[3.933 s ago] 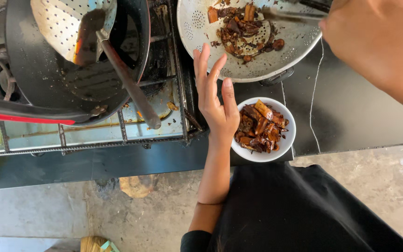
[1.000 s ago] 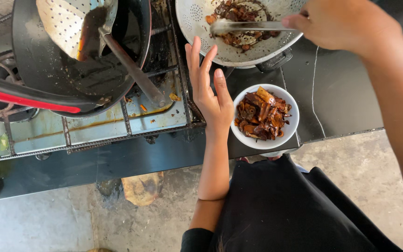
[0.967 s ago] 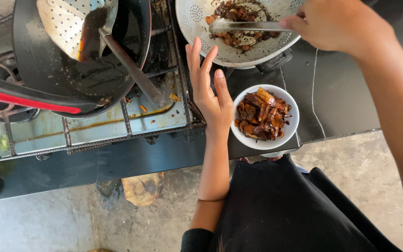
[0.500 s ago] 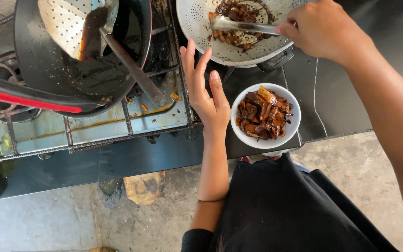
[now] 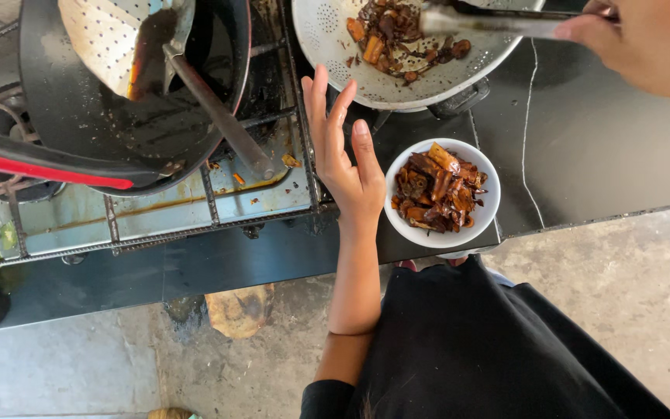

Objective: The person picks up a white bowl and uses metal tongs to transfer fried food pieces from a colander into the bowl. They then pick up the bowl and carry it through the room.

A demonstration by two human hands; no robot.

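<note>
A kitchen: a gas stove (image 5: 157, 217) with a dark wok (image 5: 133, 101), a metal colander (image 5: 405, 54) of fried food, and a white bowl (image 5: 441, 194) on a dark tabletop (image 5: 599, 155).

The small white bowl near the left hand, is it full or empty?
Full. The white bowl holds a heap of dark brown fried pieces that reaches about its rim. The open left hand lies beside it on the counter.

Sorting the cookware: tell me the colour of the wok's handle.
Red on top with a black underside; the wok's handle shows best in the head view, lower left of the wok.
</note>
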